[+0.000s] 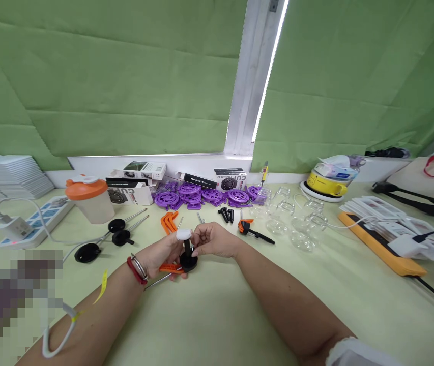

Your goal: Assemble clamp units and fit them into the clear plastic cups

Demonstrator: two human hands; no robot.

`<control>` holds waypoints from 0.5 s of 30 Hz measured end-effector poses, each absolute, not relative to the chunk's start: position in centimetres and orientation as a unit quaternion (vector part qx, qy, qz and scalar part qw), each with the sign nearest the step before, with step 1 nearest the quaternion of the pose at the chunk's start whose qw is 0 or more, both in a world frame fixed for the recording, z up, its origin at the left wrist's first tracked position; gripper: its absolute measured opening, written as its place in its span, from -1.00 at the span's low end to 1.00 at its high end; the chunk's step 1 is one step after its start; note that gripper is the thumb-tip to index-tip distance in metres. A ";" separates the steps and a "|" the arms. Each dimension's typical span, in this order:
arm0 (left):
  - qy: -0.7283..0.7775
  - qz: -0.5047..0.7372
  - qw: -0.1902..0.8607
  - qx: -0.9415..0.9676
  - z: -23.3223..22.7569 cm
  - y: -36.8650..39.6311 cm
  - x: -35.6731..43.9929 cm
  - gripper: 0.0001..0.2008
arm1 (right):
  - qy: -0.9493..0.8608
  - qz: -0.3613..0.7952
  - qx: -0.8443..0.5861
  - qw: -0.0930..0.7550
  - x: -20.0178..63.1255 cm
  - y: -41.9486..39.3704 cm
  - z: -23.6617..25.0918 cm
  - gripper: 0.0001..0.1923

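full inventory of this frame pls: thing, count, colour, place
black post part: 1, black with round base and white cap, held by both hands, centre
orange brackets: a few, orange, behind the hands
black discs on rods: 3, black, left of centre
purple wheels: a pile, count unclear, purple, back centre
boxes: several, black and white, on and below the sill
shaker cup: 1, translucent with orange lid, back left
power strip: 1, white, far left
glass jars: several, clear, right of centre
yellow device: 1, yellow, back right
orange tray: 1, orange, far right
table: 1, pale green
left hand: 1, red and metal bracelets on wrist
right hand: 1, fingers at the cap
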State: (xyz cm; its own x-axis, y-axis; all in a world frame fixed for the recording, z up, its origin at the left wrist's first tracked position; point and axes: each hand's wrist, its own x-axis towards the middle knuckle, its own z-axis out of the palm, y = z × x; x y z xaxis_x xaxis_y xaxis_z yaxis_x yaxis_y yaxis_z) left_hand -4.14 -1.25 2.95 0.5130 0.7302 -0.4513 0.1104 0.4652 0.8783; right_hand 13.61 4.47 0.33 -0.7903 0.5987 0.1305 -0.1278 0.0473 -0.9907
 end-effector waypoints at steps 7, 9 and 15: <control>0.445 0.209 0.736 0.466 2.9 -1.2 -4.1 -0.47 | -0.677 0.660 -0.180 0.273 13.5 4.4 0.3 -0.63; 0.441 0.210 0.738 0.466 2.8 -1.1 -4.2 -0.46 | -0.679 0.657 -0.181 0.273 13.5 4.4 0.3 -0.63; 0.436 0.212 0.741 0.465 2.8 -1.2 -4.2 -0.49 | -0.676 0.657 -0.185 0.275 13.4 4.4 0.3 -0.63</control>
State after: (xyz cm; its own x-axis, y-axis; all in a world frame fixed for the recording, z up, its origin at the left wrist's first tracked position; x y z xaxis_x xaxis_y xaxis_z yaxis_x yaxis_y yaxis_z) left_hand -4.21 -1.15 2.85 0.5294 0.7198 -0.4489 0.0908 0.4780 0.8736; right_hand 13.45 4.42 0.27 -0.7798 0.6125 0.1295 -0.1120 0.0670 -0.9915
